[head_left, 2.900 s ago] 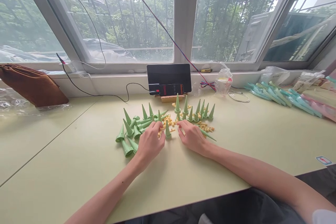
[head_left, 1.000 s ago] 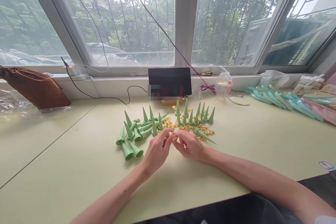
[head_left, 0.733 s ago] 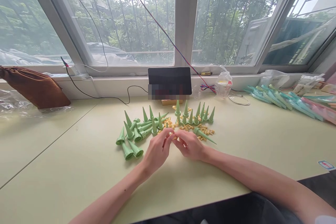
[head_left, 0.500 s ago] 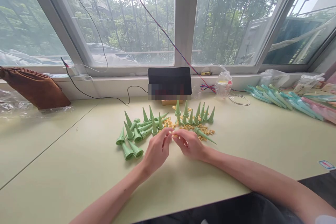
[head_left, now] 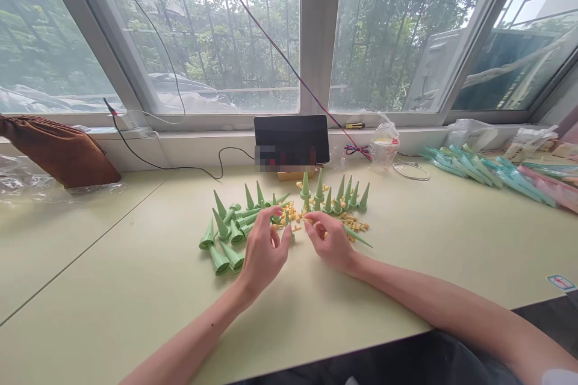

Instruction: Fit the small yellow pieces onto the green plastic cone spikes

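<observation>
My left hand (head_left: 264, 249) has its thumb and fingers apart with nothing between them, beside a small upright green plastic spike (head_left: 288, 220). My right hand (head_left: 329, 239) pinches a small yellow plastic piece (head_left: 305, 219) between thumb and index finger; its exact shape is too small to make out. Loose yellow pieces (head_left: 356, 224) lie by the right hand, partly behind it. Another green spike (head_left: 359, 237) rests on its side there, half hidden by that hand. Left of my left hand, hollow green spikes (head_left: 220, 260) lie and stand in a cluster.
Several green spikes (head_left: 363, 198) stand in a group at the back right. Behind them a dark tablet (head_left: 291, 135) leans on a small stand. A brown drawstring bag (head_left: 67, 153) lies far left, a tied plastic bag (head_left: 385, 143) near the window, teal packages (head_left: 474, 168) far right.
The hands have come apart from their meeting point. My left hand has opened and shifted left, uncovering a small green spike. The right hand stays nearly in place, fingertips slightly raised.
</observation>
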The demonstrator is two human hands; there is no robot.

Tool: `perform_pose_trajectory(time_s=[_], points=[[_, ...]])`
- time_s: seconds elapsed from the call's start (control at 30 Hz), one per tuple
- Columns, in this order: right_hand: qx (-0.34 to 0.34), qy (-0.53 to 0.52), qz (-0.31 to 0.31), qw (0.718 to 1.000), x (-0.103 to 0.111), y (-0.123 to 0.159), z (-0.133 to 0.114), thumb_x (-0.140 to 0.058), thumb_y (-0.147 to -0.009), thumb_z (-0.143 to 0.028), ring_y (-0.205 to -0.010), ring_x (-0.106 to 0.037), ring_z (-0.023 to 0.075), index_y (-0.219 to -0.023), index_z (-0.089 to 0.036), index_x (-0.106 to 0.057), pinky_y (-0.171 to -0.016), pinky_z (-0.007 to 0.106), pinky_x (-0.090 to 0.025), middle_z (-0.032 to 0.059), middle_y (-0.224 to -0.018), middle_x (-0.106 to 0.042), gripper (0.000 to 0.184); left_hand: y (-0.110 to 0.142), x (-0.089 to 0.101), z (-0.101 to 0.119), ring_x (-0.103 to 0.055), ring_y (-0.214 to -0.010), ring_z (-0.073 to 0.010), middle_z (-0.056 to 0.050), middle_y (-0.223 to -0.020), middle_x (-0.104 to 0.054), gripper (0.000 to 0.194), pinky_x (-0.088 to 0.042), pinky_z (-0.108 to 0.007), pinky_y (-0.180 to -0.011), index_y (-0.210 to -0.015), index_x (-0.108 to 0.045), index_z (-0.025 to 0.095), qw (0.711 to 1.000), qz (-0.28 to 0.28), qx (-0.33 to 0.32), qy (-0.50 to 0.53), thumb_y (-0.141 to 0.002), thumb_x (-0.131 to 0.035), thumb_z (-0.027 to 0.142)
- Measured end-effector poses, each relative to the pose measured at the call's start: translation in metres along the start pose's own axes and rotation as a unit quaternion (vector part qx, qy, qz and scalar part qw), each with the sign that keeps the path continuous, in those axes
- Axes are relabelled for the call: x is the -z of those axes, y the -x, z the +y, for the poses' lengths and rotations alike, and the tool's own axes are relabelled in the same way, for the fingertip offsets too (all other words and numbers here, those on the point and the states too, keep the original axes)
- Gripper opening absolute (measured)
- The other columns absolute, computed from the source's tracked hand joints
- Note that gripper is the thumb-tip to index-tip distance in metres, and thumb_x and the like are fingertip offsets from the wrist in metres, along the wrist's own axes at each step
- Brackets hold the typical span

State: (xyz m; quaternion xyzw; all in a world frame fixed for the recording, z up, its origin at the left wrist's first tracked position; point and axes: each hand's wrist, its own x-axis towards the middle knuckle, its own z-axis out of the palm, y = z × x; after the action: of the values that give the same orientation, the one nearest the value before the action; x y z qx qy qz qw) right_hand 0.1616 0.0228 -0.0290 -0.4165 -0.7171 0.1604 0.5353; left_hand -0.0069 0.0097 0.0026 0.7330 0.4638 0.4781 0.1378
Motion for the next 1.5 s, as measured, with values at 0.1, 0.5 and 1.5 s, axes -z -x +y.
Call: perform_pose_trajectory(time_s=[0.1,0.5,1.5], points=[[-0.009,-0.011,-0.005,1.000,0.000,0.000,0.000,-0.048,-0.093,-0.030,-0.043,-0.042,0.0081,-0.096,-0.018,-0.056,-0.046,0.022,-0.037,-0.0046,-0.060,-0.050,0.014,0.001,-0.001,-0.001,-0.041,-0.040,-0.0025,-0.003,-0.109,-0.061,0.033,-0.045,-0.023,-0.049,-0.119,-0.043,0.023,0.999,-0.038,0.024,-0.015,-0.088,-0.055,0.027],[-0.025,-0.037,-0.023,0.999,-0.001,0.001,0.003,-0.048,-0.093,-0.028,-0.044,-0.040,0.0066,-0.095,-0.019,-0.052,-0.046,0.021,-0.034,-0.0036,-0.066,-0.052,0.010,0.002,-0.007,-0.015,-0.046,-0.051,-0.0115,0.001,-0.076,-0.059,0.014,-0.039,-0.026,-0.056,-0.085,-0.049,0.020,0.987,-0.139,0.026,-0.075,-0.092,-0.045,0.031],[-0.008,0.018,-0.125,0.992,0.000,-0.002,0.007,-0.048,-0.091,-0.020,-0.052,-0.041,0.0093,-0.091,-0.017,-0.059,-0.054,0.022,-0.036,-0.0016,-0.069,-0.056,0.012,-0.001,-0.008,-0.015,-0.042,-0.043,-0.0058,0.002,-0.083,-0.060,0.022,-0.033,-0.021,-0.040,-0.084,-0.053,0.020,0.972,-0.159,0.140,0.106,-0.090,-0.047,0.039]])
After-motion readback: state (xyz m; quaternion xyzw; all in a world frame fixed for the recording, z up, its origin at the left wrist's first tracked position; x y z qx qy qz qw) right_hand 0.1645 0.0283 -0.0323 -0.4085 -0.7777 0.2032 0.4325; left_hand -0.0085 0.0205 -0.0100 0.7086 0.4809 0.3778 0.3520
